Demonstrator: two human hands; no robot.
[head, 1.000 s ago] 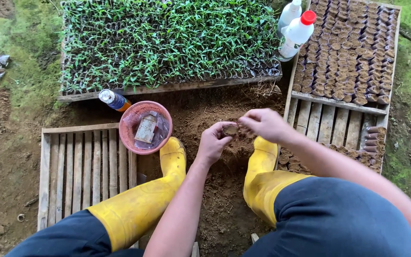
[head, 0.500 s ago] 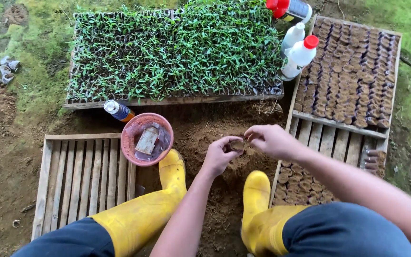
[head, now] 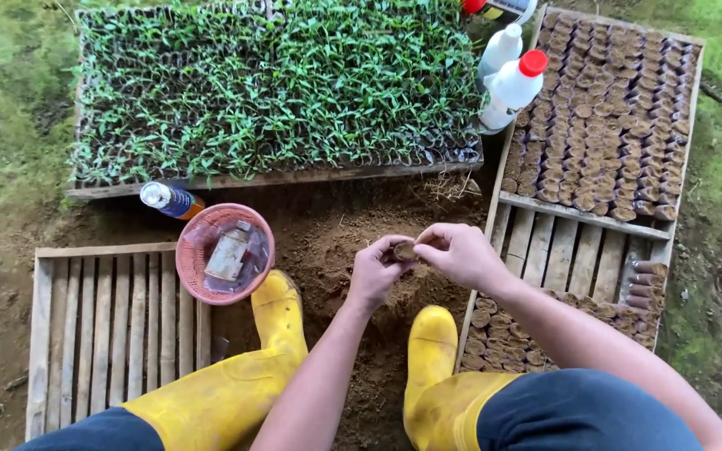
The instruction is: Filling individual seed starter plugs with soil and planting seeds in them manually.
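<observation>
Both hands meet over a mound of loose brown soil between my yellow boots. My left hand cups a small soil-filled seedling pot. My right hand pinches at the top of that same pot with its fingertips. To the right lies a wooden slatted tray, its far part packed with several filled soil pots and more pots lying along its near edge.
A large tray of green seedlings lies ahead. A pink basket with a packet and a small bottle stand left of the soil. An empty wooden slatted tray lies at left. White bottles with red caps stand by the pots.
The view has shifted closer and slightly right. Both hands stay together on the small pot above the soil, working it with the fingers.
</observation>
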